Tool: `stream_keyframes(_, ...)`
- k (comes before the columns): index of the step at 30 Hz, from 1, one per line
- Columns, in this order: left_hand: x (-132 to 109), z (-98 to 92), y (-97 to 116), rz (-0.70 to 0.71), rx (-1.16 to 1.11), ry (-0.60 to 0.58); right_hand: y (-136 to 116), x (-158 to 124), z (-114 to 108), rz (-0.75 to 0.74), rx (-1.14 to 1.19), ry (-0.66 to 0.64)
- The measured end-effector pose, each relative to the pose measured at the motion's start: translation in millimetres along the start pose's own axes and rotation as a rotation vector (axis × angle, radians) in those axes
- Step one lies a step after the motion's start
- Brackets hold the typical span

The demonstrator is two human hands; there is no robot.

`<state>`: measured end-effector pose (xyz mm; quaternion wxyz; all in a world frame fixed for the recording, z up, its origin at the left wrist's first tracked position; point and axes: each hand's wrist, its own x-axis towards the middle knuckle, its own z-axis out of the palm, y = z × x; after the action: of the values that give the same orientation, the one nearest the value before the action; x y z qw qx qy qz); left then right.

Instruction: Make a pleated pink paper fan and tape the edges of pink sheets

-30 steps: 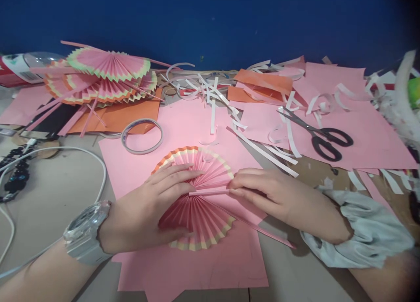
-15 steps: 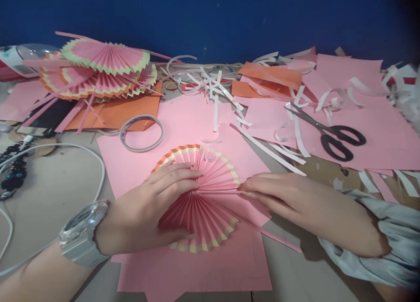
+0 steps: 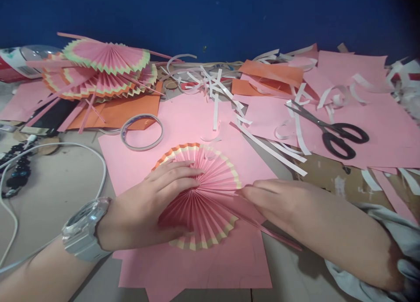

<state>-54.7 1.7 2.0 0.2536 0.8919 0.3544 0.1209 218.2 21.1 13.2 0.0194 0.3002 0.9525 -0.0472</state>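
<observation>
A pleated pink paper fan [image 3: 215, 234], with yellow and orange bands along its rim, is spread nearly into a full circle on pink paper sheets. My left hand [image 3: 154, 201] lies over its left half, fingers stretched out and thumb apart, pressing near the centre. At the right edge, my right hand [image 3: 272, 197] has its fingers closed in a pinch on the fan's end fold; the fingertips are partly hidden. Below that hand a narrow pink paper strip [image 3: 278, 237] runs from the fan's centre out to the lower right.
Finished-looking pleated fans [image 3: 108, 59] are stacked at the back left. A roll of tape [image 3: 160, 133] lies on the pink sheet [image 3: 193, 114]. Black-handled scissors [image 3: 341, 138] rest among white paper strips [image 3: 272, 149] on the right. A white cable [image 3: 101, 179] loops at the left.
My right hand has rolled over at the fan's edge, its fingers more curled and its wrist lower. My left hand stays in place on the fan.
</observation>
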Motion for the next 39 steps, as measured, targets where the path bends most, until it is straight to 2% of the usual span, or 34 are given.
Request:
stream_keyframes(3,0.8,0.5,-0.3,0.0,-0.006,0.001,-1.9,0.7,1.3,-0.045,-0.013,-0.048)
stream_keyframes(11,0.5,-0.9,-0.2,0.014,0.018,-0.025,-2.4,4.7,1.2,0.007,0.119,-0.06)
stream_keyframes(21,1.2,-3.0,0.5,0.014,0.023,-0.019,-7.9,8.0,-6.4,0.165,0.234,-0.075)
stream_keyframes(29,-0.2,-4.8,1.5,-0.012,0.042,-0.07,-10.2,2.6,-2.6,0.151,0.168,-0.051)
stream_keyframes(32,-1.0,-4.2,0.5,-0.012,0.043,-0.074,-10.7,-0.2,-1.2,0.187,0.17,-0.062)
stream_keyframes(39,-0.1,-3.4,0.5,-0.026,0.05,-0.089,-14.9,-2.5,-1.2,0.189,0.103,0.016)
